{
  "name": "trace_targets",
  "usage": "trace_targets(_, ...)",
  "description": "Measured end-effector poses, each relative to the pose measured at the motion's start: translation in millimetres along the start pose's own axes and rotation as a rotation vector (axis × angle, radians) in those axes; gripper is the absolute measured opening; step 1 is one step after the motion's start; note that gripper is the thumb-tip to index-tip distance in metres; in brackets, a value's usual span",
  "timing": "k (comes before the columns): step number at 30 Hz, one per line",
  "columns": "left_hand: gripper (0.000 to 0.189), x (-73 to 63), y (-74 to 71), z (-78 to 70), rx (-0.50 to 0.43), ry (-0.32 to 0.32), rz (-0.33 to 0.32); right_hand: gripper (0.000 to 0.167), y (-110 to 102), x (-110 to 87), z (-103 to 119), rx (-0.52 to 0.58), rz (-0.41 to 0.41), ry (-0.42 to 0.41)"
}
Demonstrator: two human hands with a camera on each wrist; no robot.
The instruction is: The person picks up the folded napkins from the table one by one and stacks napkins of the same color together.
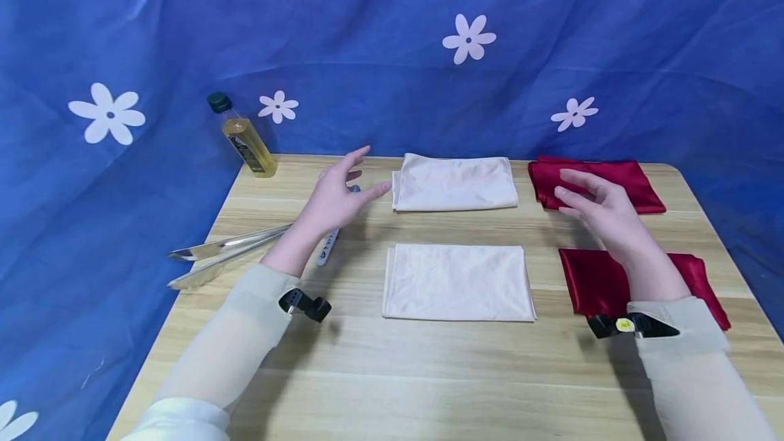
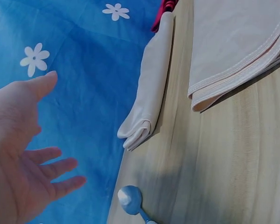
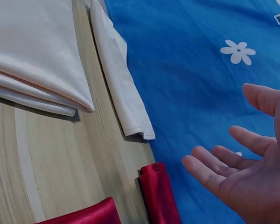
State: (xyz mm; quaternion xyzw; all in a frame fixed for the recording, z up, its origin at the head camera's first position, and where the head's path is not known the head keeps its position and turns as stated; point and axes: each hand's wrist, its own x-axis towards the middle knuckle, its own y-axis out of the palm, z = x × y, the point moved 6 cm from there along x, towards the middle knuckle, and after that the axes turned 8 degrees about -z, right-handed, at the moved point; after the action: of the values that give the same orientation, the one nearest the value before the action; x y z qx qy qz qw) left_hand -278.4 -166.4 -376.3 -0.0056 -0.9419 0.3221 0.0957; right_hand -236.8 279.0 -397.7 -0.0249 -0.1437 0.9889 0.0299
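Observation:
Two folded white cloths lie mid-table, the far one [image 1: 456,184] at the back edge and the near one [image 1: 459,283] in front of it. To their right are two folded dark red cloths, one far [image 1: 631,186] and one near [image 1: 698,284]. My left hand [image 1: 333,196] hovers left of the far white cloth, fingers relaxed and holding nothing. Over the red cloths my right hand [image 1: 609,213] is held with loose, slightly bent fingers, also without anything in it. A spoon [image 2: 130,200] lies below the left hand, its middle hidden by that hand in the head view.
Metal tongs [image 1: 229,248] lie at the table's left edge, partly behind the left forearm. A bottle of yellow liquid [image 1: 250,145] with a dark green cap stands at the back left corner. Blue flowered fabric [image 1: 380,53] hangs behind the wooden table [image 1: 429,380].

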Motion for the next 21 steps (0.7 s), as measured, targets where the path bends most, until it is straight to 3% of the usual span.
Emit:
trace_targets(8, 0.081, 10.8, 8.7, 16.0, -0.136, -0.090, 0.012, 0.062, 8, 16.5, -14, 0.220, 0.037, 0.049)
trace_targets(15, 0.072, 16.9, 19.7, 25.5, -0.187, -0.159, 0.042, 0.062, 18, 35.6, -24, 0.237, 0.036, 0.063)
trace_targets(21, 0.066, 21.8, 32.1, 31.2, -0.185, -0.204, 0.054, 0.054, 26, 51.7, -31, 0.314, 0.048, 0.071)
